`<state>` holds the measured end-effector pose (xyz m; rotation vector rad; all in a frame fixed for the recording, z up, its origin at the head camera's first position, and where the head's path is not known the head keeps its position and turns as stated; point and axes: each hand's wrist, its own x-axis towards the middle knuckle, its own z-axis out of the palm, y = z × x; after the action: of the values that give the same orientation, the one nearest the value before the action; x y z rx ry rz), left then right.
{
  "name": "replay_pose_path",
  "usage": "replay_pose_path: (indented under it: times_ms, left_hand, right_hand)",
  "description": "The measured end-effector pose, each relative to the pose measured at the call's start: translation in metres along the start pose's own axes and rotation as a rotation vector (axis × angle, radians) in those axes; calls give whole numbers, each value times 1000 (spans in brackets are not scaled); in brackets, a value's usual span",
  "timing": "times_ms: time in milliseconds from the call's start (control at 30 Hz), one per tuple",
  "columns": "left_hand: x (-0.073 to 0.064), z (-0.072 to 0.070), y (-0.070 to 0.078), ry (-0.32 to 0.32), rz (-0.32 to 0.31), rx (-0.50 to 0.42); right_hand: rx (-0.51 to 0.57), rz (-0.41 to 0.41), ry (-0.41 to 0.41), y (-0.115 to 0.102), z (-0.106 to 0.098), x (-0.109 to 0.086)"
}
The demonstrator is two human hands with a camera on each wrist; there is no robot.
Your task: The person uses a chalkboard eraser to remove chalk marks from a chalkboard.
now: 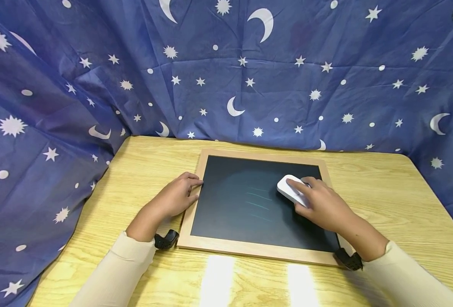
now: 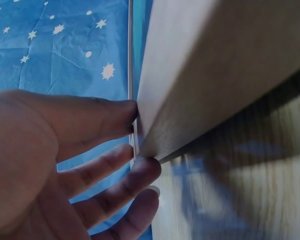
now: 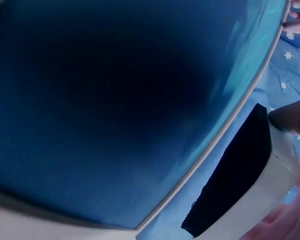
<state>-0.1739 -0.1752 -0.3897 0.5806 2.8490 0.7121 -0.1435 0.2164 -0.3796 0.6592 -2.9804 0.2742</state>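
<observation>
A chalkboard (image 1: pixel 226 221) in a light wooden frame lies on the table, with several faint teal chalk lines (image 1: pixel 258 195) near its middle. My right hand (image 1: pixel 324 204) grips a white eraser (image 1: pixel 289 189) over the right half of the board, right of the lines. The eraser's black pad (image 3: pixel 235 170) faces the board and shows a gap from it in the right wrist view. At the left edge of the board, my left hand (image 1: pixel 174 195) touches the wooden frame (image 2: pixel 162 95) with its thumb and fingertips, the fingers loosely bent.
The wood-grain table (image 1: pixel 145 166) extends around the board. A blue cloth (image 1: pixel 211 85) with white moons and stars hangs behind the table and along its sides. Both wrists wear black straps (image 1: pixel 166 239). Bright light patches (image 1: pixel 216 277) fall near the front.
</observation>
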Motion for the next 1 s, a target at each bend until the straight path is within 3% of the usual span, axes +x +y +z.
replay_pose_path:
  times_ms: [700,1000]
  left_hand:
    - [-2,-5,11,-96,-34,50]
    - [-1,-4,12,-70,-25,79]
  right_hand:
    - [-16,-37,-87,-5,5,12]
    - [-25,-61,-94,-3,6,14]
